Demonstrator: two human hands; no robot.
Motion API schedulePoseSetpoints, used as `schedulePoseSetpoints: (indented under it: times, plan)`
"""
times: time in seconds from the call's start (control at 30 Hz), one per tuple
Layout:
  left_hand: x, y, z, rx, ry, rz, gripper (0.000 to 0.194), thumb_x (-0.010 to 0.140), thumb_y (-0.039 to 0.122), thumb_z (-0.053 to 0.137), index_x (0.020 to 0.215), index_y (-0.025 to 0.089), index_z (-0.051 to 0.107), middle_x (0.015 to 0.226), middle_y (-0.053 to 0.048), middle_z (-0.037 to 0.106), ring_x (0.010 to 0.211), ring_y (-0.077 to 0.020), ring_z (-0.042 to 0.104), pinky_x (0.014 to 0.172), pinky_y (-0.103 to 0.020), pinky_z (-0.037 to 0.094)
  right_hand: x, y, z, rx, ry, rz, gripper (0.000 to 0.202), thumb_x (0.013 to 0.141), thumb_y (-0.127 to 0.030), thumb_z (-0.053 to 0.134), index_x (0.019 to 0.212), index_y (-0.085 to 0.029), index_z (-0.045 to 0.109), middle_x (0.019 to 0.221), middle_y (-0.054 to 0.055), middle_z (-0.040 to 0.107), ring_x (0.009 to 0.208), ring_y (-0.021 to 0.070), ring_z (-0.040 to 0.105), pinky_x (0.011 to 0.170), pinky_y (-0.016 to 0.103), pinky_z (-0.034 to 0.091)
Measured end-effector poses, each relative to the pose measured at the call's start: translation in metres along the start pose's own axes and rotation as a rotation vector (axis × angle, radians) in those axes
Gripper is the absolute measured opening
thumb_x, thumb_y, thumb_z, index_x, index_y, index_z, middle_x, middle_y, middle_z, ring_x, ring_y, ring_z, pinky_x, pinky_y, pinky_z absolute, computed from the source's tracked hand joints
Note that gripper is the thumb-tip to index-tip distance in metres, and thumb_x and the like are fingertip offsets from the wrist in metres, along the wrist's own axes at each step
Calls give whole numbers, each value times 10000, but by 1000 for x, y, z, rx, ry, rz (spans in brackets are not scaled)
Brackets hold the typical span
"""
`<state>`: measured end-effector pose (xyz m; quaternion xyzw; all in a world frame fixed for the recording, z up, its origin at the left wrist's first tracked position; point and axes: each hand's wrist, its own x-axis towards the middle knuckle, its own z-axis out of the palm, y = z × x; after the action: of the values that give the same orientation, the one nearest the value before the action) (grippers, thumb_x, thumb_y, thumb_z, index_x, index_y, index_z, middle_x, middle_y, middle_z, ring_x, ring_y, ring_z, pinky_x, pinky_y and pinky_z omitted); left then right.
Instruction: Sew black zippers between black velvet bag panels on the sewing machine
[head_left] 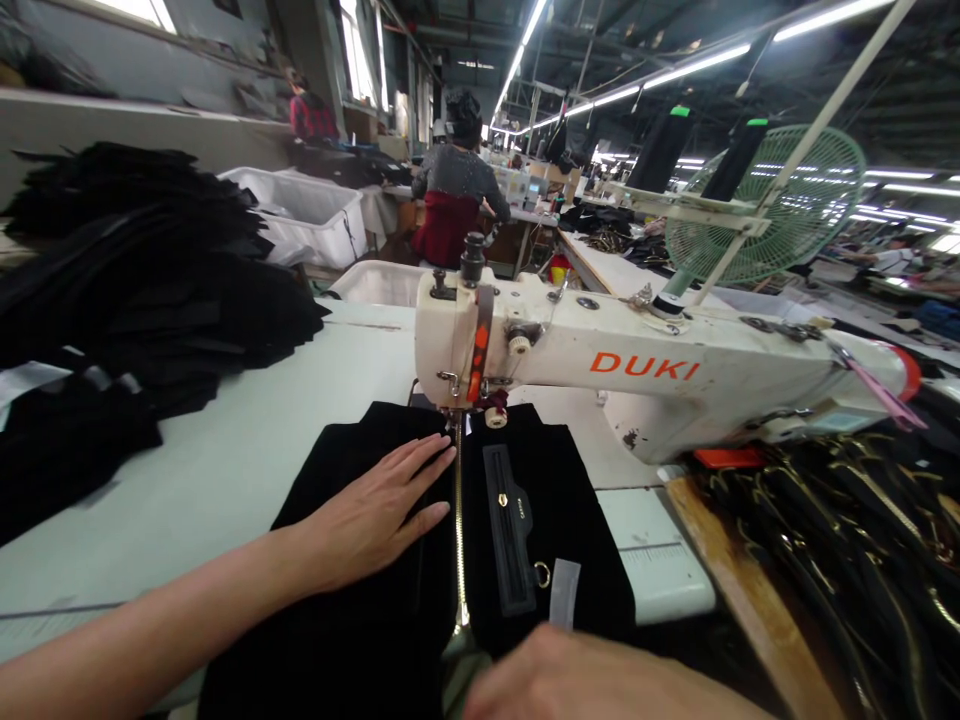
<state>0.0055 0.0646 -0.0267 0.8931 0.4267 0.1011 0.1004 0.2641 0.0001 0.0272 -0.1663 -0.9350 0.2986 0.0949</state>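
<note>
My left hand (390, 500) lies flat on a black fabric panel (337, 560), fingers stretched toward the presser foot. Beside its fingertips runs a gold-toothed zipper (460, 530), straight up to the needle area of the white sewing machine (555, 350). On the panel's right half are a black zip-pocket strip (510, 530) with a small gold pull, a gold ring (542, 574) and a grey tab (564, 594). My right hand (585, 680) is blurred at the bottom edge, near the zipper's lower end; its fingers are hidden and smeared.
Stacked black fabric pieces (135, 270) cover the table's left side. Several black zippers (832, 560) with gold teeth lie at the right, by a wooden edge (742, 590). Behind stand a white bin (315, 215), thread cones (660, 150), a green fan (810, 190) and a seated person (454, 180).
</note>
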Motion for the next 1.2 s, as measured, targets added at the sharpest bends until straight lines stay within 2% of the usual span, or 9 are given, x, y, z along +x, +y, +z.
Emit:
schedulePoseSetpoints:
  times: [0.07,0.13,0.27,0.37,0.47,0.57,0.77,1.07,1.2]
  plan:
    - [0,0,1,4,11,2,546,1101,448,292,1555,149,342,1619,-146,310,1489,-291,271,1189,-510,288,2,7,-3,-8,162,164,347,901,-38,454,964,-265,709,917,-54,708,828,96,686,778,170,526]
    - [-1,-1,3,8,17,3,554,1098,453,294,1546,134,359,1612,-158,321,1485,-296,280,1187,-515,291,7,18,-2,-64,339,313,346,883,-13,451,1030,-221,686,968,2,697,903,153,665,853,262,537]
    - [-1,-3,6,14,29,6,575,1080,484,343,1541,142,375,1609,-156,329,1480,-304,292,1182,-511,306,18,46,1,-191,400,372,308,944,-64,460,1152,-174,658,1136,90,654,1047,239,609,934,429,533]
    - [-3,-3,10,34,68,7,566,1061,459,417,1545,169,374,1606,-138,341,1468,-313,318,1166,-518,334,28,63,1,-243,390,332,300,962,-123,521,1237,-149,637,1277,117,624,1188,261,571,1043,473,488]
    - [-5,-2,14,81,146,11,565,1020,400,516,1530,181,403,1582,-129,388,1426,-326,397,1115,-512,412,38,74,1,-292,336,285,417,971,-217,578,1382,-151,552,1464,101,534,1376,259,456,1188,510,337]
    - [-9,-3,20,182,257,36,610,974,352,582,1533,188,399,1554,-130,431,1360,-331,491,1023,-460,510,44,83,6,-371,274,272,517,980,-247,564,1480,-177,450,1552,47,438,1452,219,367,1220,516,236]
    - [-16,-1,25,352,393,105,737,938,396,612,1573,168,318,1501,-148,496,1250,-313,605,926,-357,565,42,99,22,-574,319,143,561,899,-199,588,1447,-127,490,1493,65,497,1381,226,478,1171,474,318]
    - [-15,-3,27,383,401,179,796,941,337,571,1607,141,182,1490,-134,512,1291,-289,575,990,-365,532,46,113,32,-652,609,11,382,869,-202,602,1242,-127,630,1252,61,707,1169,202,660,1130,405,429]
    - [-15,-6,28,342,410,191,767,947,324,556,1605,151,201,1494,-113,513,1311,-274,557,1022,-348,514,47,120,36,-683,544,-3,434,857,-204,638,1284,-128,610,1284,69,691,1205,223,633,1128,407,447]
